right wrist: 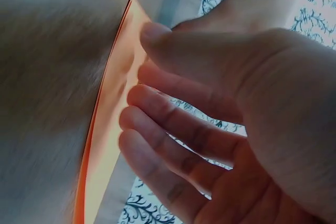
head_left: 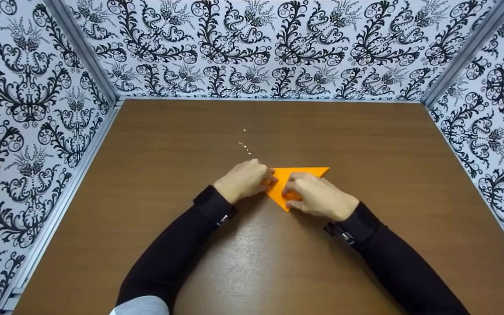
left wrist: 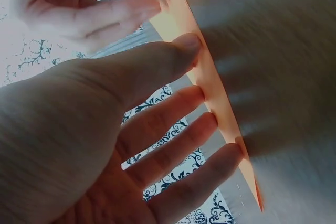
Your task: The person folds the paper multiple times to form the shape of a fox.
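A folded orange sheet of paper (head_left: 301, 170), triangular in outline, lies flat on the brown table (head_left: 252, 262) in the head view. My left hand (head_left: 245, 178) rests its fingertips on the left part of the sheet. With thumb and fingers spread apart, my right hand (head_left: 320, 197) touches the sheet nearer its lower point. In the left wrist view, thumb and fingertips of the left hand (left wrist: 121, 129) press along the paper (left wrist: 215, 93). From the right wrist, the fingertips of the right hand (right wrist: 210, 108) sit on the paper (right wrist: 107, 124), whose layers part slightly at one edge.
Small bright specks (head_left: 246, 148) show on the table beyond the left hand. Patterned black-and-white panels (head_left: 252, 48) stand behind the table and at both sides, with grey metal posts (head_left: 470, 52) at the corners.
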`<state>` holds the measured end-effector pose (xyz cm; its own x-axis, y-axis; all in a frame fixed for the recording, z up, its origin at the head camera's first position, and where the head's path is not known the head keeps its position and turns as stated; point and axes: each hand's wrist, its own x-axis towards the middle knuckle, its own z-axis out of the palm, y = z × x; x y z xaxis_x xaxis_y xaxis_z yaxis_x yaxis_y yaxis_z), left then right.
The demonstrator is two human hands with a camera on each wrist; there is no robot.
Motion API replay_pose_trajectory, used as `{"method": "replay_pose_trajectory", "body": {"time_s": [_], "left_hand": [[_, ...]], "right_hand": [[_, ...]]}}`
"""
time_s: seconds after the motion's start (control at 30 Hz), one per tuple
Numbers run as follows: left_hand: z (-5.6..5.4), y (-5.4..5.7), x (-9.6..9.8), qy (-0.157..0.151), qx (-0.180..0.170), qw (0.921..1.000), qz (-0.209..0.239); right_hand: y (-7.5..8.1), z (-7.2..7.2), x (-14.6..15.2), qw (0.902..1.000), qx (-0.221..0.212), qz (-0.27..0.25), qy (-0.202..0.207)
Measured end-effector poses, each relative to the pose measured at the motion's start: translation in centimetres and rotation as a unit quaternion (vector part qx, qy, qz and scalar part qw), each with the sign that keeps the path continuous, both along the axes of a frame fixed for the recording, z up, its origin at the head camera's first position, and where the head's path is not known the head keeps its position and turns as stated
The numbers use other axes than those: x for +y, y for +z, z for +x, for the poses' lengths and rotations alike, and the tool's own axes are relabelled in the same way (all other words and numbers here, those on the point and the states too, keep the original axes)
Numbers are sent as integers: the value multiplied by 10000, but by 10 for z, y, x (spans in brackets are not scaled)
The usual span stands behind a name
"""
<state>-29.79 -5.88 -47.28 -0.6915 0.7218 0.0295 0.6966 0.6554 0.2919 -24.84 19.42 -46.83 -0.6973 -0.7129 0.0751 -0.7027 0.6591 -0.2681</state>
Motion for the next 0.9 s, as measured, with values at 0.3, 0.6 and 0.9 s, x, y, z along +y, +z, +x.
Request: {"method": "replay_pose_trajectory", "body": {"time_s": [0.3,0.6,0.9], "left_hand": [[-3,-2,-1,-71,-79,9998,139],[-5,-4,-2,22,-209,9996,182],[-6,-5,-2,-40,-130,9996,239]], "right_hand": [[0,10,-6,9997,102,230,63],[-3,8,-7,9995,219,196,64],[-6,7,-7,9987,463,187,118]]}}
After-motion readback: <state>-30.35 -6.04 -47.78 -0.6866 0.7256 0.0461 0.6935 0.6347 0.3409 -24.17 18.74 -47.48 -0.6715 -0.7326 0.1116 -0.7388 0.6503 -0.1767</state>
